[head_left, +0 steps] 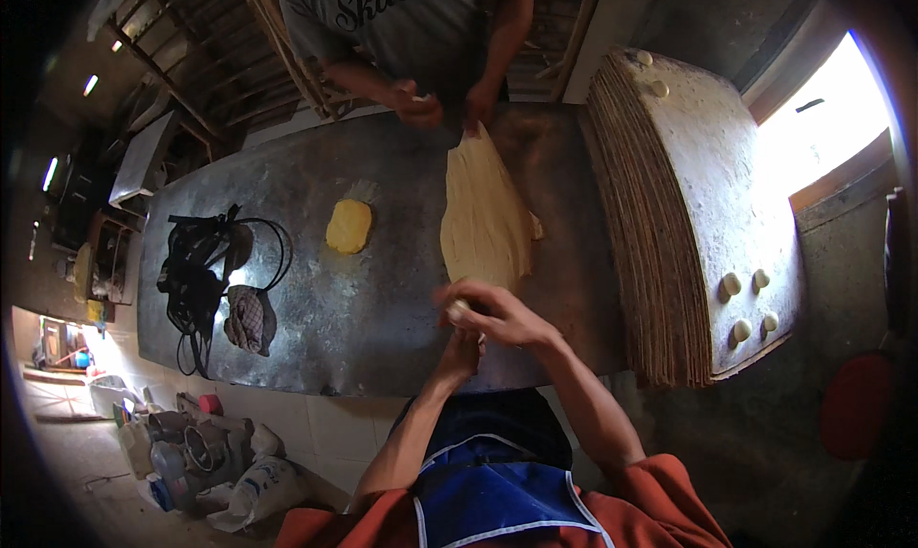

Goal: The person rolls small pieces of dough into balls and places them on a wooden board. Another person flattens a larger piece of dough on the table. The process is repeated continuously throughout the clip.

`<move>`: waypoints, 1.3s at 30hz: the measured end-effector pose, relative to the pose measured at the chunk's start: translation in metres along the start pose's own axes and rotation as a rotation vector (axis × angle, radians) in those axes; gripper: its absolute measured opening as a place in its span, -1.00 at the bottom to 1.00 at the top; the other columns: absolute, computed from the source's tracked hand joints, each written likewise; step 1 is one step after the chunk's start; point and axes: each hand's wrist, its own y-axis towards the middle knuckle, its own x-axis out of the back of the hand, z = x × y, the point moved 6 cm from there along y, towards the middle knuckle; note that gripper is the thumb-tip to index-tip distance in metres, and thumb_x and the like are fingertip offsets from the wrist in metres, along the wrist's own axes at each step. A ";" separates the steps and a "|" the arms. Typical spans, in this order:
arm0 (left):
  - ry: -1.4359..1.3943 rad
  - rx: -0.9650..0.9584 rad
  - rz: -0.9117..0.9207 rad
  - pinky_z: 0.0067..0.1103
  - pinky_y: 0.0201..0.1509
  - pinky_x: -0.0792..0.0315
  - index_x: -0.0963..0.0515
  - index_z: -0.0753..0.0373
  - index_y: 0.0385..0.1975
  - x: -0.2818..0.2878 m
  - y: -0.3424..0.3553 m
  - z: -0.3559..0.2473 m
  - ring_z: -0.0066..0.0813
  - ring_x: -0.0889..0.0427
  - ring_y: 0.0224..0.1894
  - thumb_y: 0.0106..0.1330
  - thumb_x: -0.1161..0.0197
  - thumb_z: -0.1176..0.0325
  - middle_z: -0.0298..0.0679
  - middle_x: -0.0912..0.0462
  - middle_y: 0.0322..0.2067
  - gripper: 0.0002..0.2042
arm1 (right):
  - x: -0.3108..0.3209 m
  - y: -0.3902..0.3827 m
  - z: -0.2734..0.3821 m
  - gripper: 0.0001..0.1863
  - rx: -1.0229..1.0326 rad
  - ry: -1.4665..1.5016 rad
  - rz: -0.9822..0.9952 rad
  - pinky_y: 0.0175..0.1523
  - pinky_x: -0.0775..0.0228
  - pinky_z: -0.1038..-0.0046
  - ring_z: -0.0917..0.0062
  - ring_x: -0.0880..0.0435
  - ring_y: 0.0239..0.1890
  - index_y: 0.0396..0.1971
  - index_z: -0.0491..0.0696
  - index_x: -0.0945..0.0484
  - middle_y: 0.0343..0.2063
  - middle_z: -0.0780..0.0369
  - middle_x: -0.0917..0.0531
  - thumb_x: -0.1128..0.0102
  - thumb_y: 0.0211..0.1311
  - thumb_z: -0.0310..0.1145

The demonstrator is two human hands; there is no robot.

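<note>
A long pale sheet of dough [486, 208] lies on the metal table, its near end reaching my hands. My right hand [507, 318] curls around a small pale piece of dough [459, 310]. Just below it, my left hand [466, 351] is closed with its fingertips against the same piece. Part of the piece is hidden by my fingers. At the far end of the sheet, a co-worker's hand [481, 103] touches the dough, and their other hand [417, 106] holds a small pale bit.
A yellow block of fat or dough [349, 226] sits on the metal table [316, 357]. Left of it lie black straps [206, 261] and a dark patterned cloth item [249, 320]. Tall stacked boards [684, 165] at right carry several dough balls [741, 330]. Containers [177, 457] crowd the lower left floor.
</note>
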 end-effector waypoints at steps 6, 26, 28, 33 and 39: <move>0.796 -0.078 0.284 -0.09 -0.16 -0.49 -0.49 0.41 -0.24 0.011 -0.048 -0.080 0.29 -0.64 -0.20 0.47 -0.03 0.29 0.20 -0.61 -0.34 -0.74 | -0.022 0.051 -0.117 -0.56 -0.054 -0.411 0.117 -0.20 -0.40 0.34 0.51 -0.47 -0.40 -0.34 -0.17 -0.52 -0.54 0.25 -0.52 0.09 0.63 -0.11; 0.793 -0.545 -0.584 -0.13 0.01 -0.34 -0.30 0.32 -0.12 0.059 0.038 -0.053 -0.01 -0.48 -0.10 0.34 -0.34 0.37 0.04 -0.44 -0.17 -0.67 | 0.092 -0.085 -0.122 -0.64 -0.374 -1.118 -0.686 0.09 -0.28 -0.01 -0.02 -0.49 -0.01 -0.01 -0.19 -0.44 -0.03 -0.08 -0.53 -0.25 0.25 -0.38; 0.646 -0.603 -0.450 -0.19 -0.06 -0.36 -0.30 0.33 -0.17 0.054 0.005 -0.025 -0.02 -0.48 -0.15 0.33 -0.33 0.44 0.02 -0.42 -0.20 -0.70 | 0.084 -0.124 -0.142 -0.62 -0.295 -1.136 -0.589 0.01 -0.27 -0.03 -0.02 -0.50 -0.10 -0.02 -0.20 -0.40 -0.12 -0.06 -0.53 -0.27 0.25 -0.38; 0.687 -0.468 -0.481 -0.25 -0.12 -0.38 -0.28 0.35 -0.19 0.109 0.035 -0.059 -0.03 -0.48 -0.24 0.34 -0.26 0.56 0.01 -0.40 -0.25 -0.76 | 0.137 -0.123 -0.090 -0.68 -0.046 -1.365 -0.721 -0.05 -0.29 -0.06 -0.04 -0.51 -0.18 -0.12 -0.20 -0.42 -0.27 -0.07 -0.53 -0.28 0.26 -0.35; 0.622 -0.603 -0.407 -0.27 -0.13 -0.38 -0.29 0.33 -0.20 0.049 -0.017 -0.032 -0.07 -0.45 -0.27 0.38 -0.23 0.55 -0.02 -0.37 -0.30 -0.79 | 0.084 -0.113 -0.106 -0.68 0.065 -1.127 -0.522 -0.06 -0.33 -0.03 -0.04 -0.53 -0.21 -0.18 -0.18 -0.46 -0.32 -0.05 -0.54 -0.32 0.23 -0.30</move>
